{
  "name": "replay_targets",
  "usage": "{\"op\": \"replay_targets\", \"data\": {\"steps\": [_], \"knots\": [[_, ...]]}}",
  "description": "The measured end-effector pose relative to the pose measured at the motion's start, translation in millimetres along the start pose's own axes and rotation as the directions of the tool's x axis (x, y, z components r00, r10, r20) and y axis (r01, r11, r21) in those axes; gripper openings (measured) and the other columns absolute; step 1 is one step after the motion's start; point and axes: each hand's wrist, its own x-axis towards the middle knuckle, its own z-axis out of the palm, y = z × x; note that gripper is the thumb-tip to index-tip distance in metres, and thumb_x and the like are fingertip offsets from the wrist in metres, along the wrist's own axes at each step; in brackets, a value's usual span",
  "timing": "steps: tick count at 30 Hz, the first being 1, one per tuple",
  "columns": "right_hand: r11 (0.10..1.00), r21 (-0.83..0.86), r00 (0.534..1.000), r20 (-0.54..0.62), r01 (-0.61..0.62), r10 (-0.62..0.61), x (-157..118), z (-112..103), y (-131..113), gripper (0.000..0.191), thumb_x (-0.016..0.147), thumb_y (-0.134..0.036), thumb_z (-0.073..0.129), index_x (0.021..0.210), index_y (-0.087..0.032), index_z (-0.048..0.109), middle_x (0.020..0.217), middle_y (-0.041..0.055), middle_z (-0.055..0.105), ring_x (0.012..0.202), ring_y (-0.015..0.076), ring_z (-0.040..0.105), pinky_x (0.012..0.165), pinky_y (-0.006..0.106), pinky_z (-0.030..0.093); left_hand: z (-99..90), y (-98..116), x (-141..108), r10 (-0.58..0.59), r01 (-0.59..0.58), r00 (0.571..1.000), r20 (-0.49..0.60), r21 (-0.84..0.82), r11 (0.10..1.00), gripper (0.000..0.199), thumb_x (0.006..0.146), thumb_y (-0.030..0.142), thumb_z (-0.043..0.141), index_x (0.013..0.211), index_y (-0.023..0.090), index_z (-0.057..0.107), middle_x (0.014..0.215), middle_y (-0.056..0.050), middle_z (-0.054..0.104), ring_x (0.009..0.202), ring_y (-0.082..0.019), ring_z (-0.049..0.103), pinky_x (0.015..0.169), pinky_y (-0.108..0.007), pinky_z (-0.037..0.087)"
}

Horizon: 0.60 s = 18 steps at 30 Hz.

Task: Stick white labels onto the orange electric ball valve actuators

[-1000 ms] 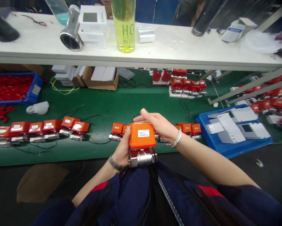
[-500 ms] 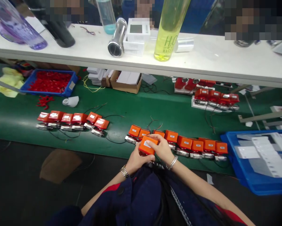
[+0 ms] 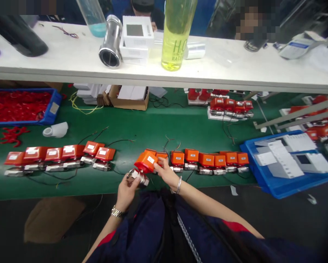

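Over the bench's near edge, a motorized valve (image 3: 146, 161) with an orange housing is held tilted between both hands. My left hand (image 3: 127, 190) is closed around its metal valve body, thumb on top. At the right edge of the housing, my right hand (image 3: 166, 172) grips with thumb and fingers. A small white label shows on the housing. Behind and to the right, a row of similar orange valves (image 3: 206, 159) lies on the green bench, partly covered by the held one. Farther left lies another group of red-orange valves (image 3: 53, 154) with dark wires.
A blue tray of white panels (image 3: 276, 191) sits at the bench's right end, and a blue bin of red parts (image 3: 49, 116) at the left. Overhead, a white shelf (image 3: 221, 75) carries a yellow bottle (image 3: 174, 44) and a metal tube (image 3: 111, 42). A person sits beyond it.
The valve has been turned and tilted, so its metal body now shows. My left hand has shifted to that body, and my right hand to the housing's right side. The view has moved right.
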Motion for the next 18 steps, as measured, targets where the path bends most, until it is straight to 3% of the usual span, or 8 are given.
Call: {"op": "replay_targets", "data": {"steps": [2,3,4,6,7,12,18], "knots": [[0.995,-0.054,0.996,0.042,-0.081,0.083,-3,-10,7,0.041,0.075,-0.042,0.083,0.106,-0.021,0.066,0.102,0.004,0.072,0.092,0.0181,0.066,0.081,0.028,0.052,-19.8,8,20,0.146,-0.119,0.986,-0.08,0.274,0.954,0.058,0.073,0.057,0.079,0.113,0.022,0.059,0.108,-0.007,0.068,0.101,-0.028,0.063,0.096,-0.041,0.048],[0.988,-0.076,0.989,0.063,-0.131,0.136,-6,-16,11,0.035,0.075,-0.041,0.083,0.097,-0.019,0.068,0.093,0.0039,0.073,0.084,0.0174,0.066,0.076,0.028,0.052,-28.9,11,32,0.246,-0.175,0.964,-0.102,0.455,0.873,0.054,0.075,0.054,0.077,0.115,0.022,0.06,0.112,-0.007,0.065,0.107,-0.029,0.06,0.099,-0.041,0.045],[0.979,-0.091,0.98,0.073,-0.181,0.187,-8,-24,16,0.031,0.077,-0.042,0.082,0.091,-0.018,0.068,0.086,0.004,0.073,0.077,0.0166,0.066,0.071,0.028,0.051,-36.8,12,44,0.359,-0.212,0.928,-0.097,0.656,0.725,0.05,0.08,0.054,0.072,0.116,0.022,0.061,0.115,-0.008,0.063,0.111,-0.031,0.057,0.1,-0.042,0.044],[0.961,-0.101,0.963,0.048,-0.258,0.264,-15,-40,26,0.03,0.083,-0.044,0.077,0.086,-0.016,0.065,0.08,0.0043,0.072,0.066,0.0146,0.065,0.063,0.025,0.049,-47.5,10,68,0.48,-0.219,0.877,-0.037,0.857,0.466,0.042,0.086,0.05,0.063,0.115,0.02,0.064,0.117,-0.011,0.058,0.113,-0.034,0.053,0.097,-0.045,0.043],[0.954,-0.098,0.958,0.017,-0.282,0.285,-19,-49,32,0.029,0.085,-0.043,0.075,0.085,-0.016,0.064,0.079,0.004,0.072,0.063,0.0134,0.064,0.06,0.024,0.047,-49.9,6,79,0.499,-0.222,0.867,0.001,0.897,0.383,0.039,0.087,0.048,0.061,0.113,0.019,0.065,0.116,-0.013,0.057,0.111,-0.035,0.052,0.094,-0.046,0.043],[0.943,-0.071,0.938,-0.146,-0.326,0.313,-44,-89,57,0.019,0.093,-0.03,0.069,0.087,-0.014,0.061,0.076,-0.0002,0.068,0.058,0.0093,0.06,0.057,0.021,0.045,-39.6,-26,109,0.495,-0.324,0.846,0.201,0.93,0.176,0.027,0.088,0.033,0.058,0.106,0.019,0.071,0.112,-0.016,0.06,0.106,-0.036,0.051,0.086,-0.043,0.044],[0.928,-0.044,0.909,-0.221,-0.371,0.353,-74,-135,80,0.021,0.101,-0.033,0.06,0.097,-0.013,0.063,0.078,-0.0011,0.066,0.059,0.0094,0.06,0.056,0.022,0.049,-24.5,-49,109,0.518,-0.441,0.777,0.357,0.896,0.043,0.03,0.094,0.033,0.051,0.113,0.019,0.07,0.125,-0.017,0.061,0.115,-0.035,0.052,0.098,-0.045,0.042]]}}
